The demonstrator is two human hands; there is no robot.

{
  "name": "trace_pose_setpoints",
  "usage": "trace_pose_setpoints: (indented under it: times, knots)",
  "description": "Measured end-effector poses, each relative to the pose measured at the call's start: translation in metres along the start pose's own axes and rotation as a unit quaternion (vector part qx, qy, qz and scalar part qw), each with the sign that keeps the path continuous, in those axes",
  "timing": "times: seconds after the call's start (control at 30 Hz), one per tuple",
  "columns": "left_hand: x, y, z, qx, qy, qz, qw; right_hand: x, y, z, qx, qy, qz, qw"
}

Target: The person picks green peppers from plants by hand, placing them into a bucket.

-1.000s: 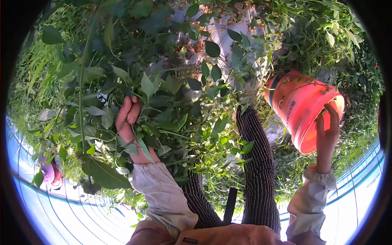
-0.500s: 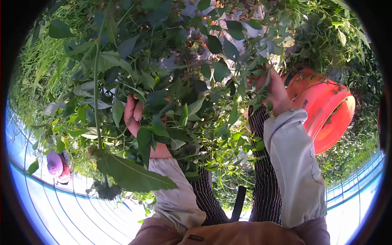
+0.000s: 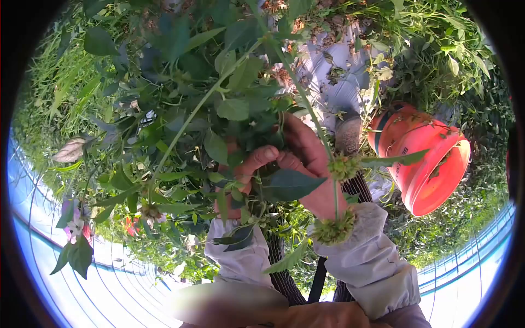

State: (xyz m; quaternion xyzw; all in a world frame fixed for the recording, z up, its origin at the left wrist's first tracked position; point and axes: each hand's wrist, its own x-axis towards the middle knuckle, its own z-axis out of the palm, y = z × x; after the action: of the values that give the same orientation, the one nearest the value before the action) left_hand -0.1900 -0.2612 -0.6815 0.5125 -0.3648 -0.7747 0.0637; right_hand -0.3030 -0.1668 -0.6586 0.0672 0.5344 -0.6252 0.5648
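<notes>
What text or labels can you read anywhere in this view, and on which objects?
No text is legible.
Orange plastic bucket: dark lettering runs down its side near the dark band, but leaves cross it and it is too small and blurred to read.
Pale sleeves, both hands and the green leafy plant: no writing visible.

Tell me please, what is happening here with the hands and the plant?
A person stands in a leafy plant and has both hands in its stems. The left hand and the right hand meet in the foliage and grip stems close together; leaves hide what exactly the fingers pinch. An orange bucket lies tilted on the ground to the right, with neither hand on it. Striped trousers show below.
</notes>
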Motion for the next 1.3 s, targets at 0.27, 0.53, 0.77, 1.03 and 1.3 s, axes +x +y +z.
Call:
trace_pose_setpoints:
  times: [0.27, 0.53, 0.77, 1.03, 1.3]
  knots:
    - [-0.005, -0.002, -0.009, -0.199, 0.170, 0.095, 0.960, -0.041, -0.001, 0.056, -0.488, -0.167, -0.164, 0.841]
    - [-0.004, -0.007, -0.054, -0.376, -0.009, 0.069, 0.924, -0.058, 0.004, 0.030, -0.384, -0.172, -0.221, 0.880]
    - [0.005, -0.011, -0.099, -0.430, -0.128, -0.010, 0.894, -0.011, 0.037, -0.045, -0.159, 0.155, -0.001, 0.975]
    - [0.004, -0.003, -0.126, -0.295, -0.183, -0.071, 0.935, 0.055, 0.094, -0.119, -0.115, 0.132, 0.196, 0.965]
    - [0.005, 0.001, -0.117, -0.282, -0.195, -0.072, 0.937, 0.057, 0.057, -0.016, -0.213, -0.012, -0.100, 0.972]
